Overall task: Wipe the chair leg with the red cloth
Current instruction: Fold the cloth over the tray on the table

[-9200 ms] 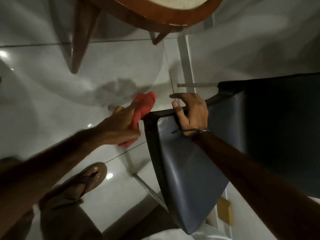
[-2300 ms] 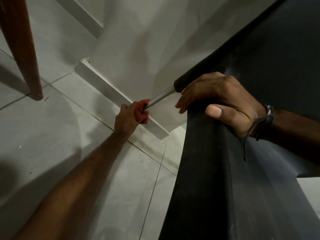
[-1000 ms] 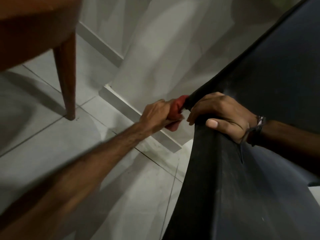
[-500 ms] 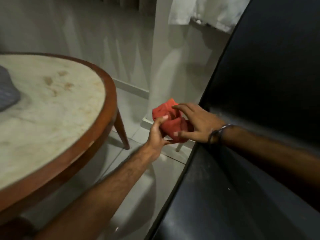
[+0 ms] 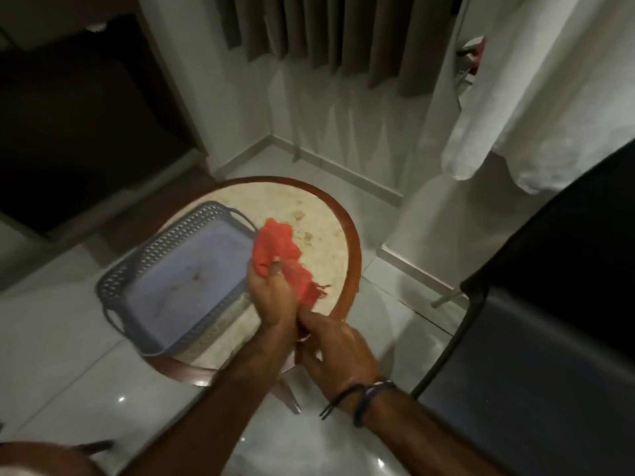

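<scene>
Left hand (image 5: pixel 271 297) is closed on the bunched red cloth (image 5: pixel 280 255), over the round wood-rimmed table (image 5: pixel 350 242) just right of the grey lattice plastic basket (image 5: pixel 165 269), seemingly to set it down. Right hand (image 5: pixel 338 348), fingers loosely curled beside it, holds nothing clearly. Black chair (image 5: pixel 536 355) stands right.

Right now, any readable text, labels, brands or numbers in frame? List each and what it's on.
None readable. The red cloth, grey basket, round table and dark chair show no print. A small red item on the far wall is too blurred to tell.
</scene>
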{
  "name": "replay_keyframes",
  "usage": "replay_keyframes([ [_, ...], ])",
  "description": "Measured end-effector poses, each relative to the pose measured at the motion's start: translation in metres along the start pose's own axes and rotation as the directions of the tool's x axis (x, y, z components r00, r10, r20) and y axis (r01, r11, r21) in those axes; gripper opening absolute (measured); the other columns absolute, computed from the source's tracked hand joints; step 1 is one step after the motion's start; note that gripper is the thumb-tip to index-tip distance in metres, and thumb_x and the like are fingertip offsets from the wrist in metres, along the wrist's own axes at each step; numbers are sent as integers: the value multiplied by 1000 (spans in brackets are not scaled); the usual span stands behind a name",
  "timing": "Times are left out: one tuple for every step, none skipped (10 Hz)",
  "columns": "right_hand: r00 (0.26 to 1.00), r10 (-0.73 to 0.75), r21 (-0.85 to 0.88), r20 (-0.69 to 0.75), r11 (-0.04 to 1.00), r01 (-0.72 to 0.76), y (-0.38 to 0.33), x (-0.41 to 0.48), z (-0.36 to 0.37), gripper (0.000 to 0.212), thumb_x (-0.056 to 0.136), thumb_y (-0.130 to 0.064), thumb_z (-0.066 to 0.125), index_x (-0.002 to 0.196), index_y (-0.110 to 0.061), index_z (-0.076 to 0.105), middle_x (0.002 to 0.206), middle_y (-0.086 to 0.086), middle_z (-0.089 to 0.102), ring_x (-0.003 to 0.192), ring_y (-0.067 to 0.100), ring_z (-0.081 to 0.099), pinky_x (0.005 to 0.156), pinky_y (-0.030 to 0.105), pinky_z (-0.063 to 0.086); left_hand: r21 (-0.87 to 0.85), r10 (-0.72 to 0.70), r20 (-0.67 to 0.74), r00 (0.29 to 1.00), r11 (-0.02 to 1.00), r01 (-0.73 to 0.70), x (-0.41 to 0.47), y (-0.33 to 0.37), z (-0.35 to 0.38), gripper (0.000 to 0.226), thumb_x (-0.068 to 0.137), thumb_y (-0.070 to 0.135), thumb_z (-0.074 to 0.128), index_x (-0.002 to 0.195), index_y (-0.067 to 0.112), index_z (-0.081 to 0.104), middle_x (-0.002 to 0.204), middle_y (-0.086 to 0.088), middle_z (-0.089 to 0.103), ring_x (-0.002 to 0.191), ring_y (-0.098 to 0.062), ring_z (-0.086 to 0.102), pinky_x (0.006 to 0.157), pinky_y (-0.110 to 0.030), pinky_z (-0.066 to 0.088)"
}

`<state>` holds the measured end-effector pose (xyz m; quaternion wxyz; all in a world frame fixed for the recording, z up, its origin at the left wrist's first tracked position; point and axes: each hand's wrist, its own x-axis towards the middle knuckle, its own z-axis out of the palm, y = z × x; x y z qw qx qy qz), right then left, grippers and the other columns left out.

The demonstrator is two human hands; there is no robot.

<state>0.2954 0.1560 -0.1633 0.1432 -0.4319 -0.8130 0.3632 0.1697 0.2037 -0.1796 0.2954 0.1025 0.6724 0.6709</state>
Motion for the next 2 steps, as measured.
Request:
replay_keyframes([
  [981,2,40,193,999,-10,-45,-5,12,49,102,-37,58,149,-46,48,147,-8,66,137,20,60,115,31,46,208,181,192,964,953,-221,51,44,-57,34,108,42,62,141,41,68,128,19,77,122,-1,73,109,-30,57],
  [948,44,29,314,998,-56,-60,-47,6,59,95,-55,60,147,-61,34,160,-25,49,146,4,49,117,19,39,719,162,273,948,621,-313,98,71,-105,83,97,77,55,163,27,49,158,-8,62,147,-31,58,124,-44,42],
])
